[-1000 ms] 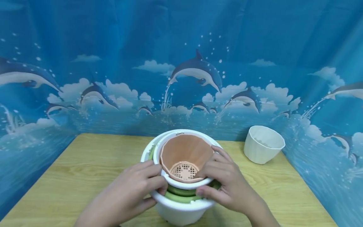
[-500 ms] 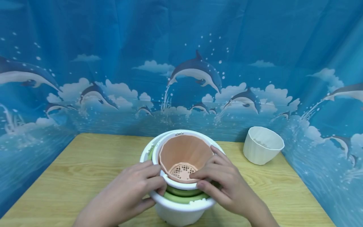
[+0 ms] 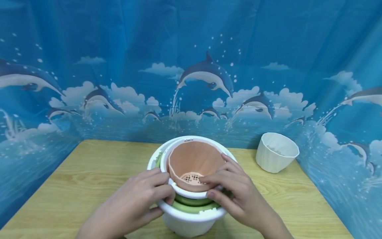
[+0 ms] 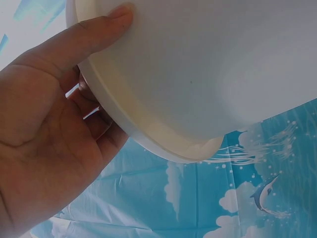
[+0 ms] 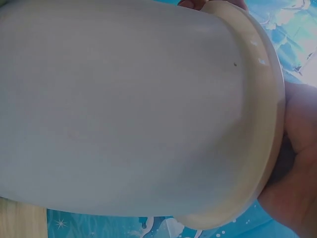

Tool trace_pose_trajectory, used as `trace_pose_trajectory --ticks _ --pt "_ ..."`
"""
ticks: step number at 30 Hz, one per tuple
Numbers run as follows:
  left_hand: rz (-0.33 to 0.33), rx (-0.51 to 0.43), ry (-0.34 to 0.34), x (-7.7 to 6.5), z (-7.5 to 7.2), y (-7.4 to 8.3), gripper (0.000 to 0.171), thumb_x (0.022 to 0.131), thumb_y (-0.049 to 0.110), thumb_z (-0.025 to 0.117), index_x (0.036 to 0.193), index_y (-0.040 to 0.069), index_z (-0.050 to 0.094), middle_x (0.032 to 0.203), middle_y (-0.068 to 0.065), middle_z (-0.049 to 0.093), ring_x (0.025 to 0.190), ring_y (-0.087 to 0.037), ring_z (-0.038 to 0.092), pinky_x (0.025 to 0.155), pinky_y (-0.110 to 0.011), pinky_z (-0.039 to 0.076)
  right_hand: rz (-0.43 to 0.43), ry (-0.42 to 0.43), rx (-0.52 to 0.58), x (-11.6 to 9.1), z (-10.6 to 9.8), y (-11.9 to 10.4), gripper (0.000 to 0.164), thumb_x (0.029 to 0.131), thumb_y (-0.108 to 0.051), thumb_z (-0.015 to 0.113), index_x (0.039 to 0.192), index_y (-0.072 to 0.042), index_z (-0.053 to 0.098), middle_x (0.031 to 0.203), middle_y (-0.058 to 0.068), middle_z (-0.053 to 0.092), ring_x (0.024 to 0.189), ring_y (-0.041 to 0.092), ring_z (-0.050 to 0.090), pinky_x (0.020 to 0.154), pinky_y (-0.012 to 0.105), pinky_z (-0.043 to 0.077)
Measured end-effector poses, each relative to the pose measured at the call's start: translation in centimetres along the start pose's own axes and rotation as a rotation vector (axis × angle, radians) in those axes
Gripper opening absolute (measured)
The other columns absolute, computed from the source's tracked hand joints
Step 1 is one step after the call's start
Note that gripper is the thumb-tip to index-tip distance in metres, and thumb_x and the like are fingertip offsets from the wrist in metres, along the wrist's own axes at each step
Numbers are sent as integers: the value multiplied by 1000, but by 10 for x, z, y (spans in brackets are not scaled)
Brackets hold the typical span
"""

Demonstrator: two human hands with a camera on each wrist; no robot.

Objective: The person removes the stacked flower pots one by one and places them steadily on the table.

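Several plant pots stand nested in the middle of the head view. Outermost is a large white plant pot (image 3: 191, 226), with a green plant pot (image 3: 191, 209) inside it. A smaller white plant pot (image 3: 188, 193) sits within that and holds a terracotta-coloured plant pot (image 3: 194, 157) with a mesh bottom. My left hand (image 3: 143, 196) grips the outer white rim, the thumb (image 4: 99, 34) on the outer wall in the left wrist view. My right hand (image 3: 238, 189) pinches the terracotta pot's front right rim, index finger inside; the thumb lies near the smaller white rim.
A separate off-white fluted pot (image 3: 273, 162) stands at the back right of the wooden table (image 3: 98, 169), with small pale bits in its bottom. A blue dolphin-print curtain (image 3: 134, 83) encloses the table's back and sides.
My right index finger has shifted left inside the terracotta pot. That pot's front rim has risen slightly, so less of its mesh bottom shows. My left hand has hardly moved.
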State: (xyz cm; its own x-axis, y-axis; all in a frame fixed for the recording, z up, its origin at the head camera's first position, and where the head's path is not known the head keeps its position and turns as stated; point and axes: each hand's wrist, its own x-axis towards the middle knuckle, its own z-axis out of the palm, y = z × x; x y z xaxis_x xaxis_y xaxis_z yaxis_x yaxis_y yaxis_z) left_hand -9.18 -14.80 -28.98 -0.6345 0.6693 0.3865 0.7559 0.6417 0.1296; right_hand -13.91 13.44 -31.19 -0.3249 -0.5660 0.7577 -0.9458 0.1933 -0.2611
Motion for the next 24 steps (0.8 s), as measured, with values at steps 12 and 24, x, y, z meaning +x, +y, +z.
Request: trace_pose_trajectory --ticks 12,24 --pt "2 -10 -2 -1 0 0 26 79 27 84 88 34 61 88 21 48 84 0 46 76 -27 49 9 52 -19 2 2 -6 26 95 -25 68 119 -13 68 103 -4 71 99 13 61 121 44 23" --pt "10 -29 -2 -1 0 -2 25 80 27 84 89 33 61 88 21 47 83 0 45 74 -24 48 -12 180 7 6 3 -11 31 90 -27 75 115 -10 71 98 0 70 97 17 55 119 43 28"
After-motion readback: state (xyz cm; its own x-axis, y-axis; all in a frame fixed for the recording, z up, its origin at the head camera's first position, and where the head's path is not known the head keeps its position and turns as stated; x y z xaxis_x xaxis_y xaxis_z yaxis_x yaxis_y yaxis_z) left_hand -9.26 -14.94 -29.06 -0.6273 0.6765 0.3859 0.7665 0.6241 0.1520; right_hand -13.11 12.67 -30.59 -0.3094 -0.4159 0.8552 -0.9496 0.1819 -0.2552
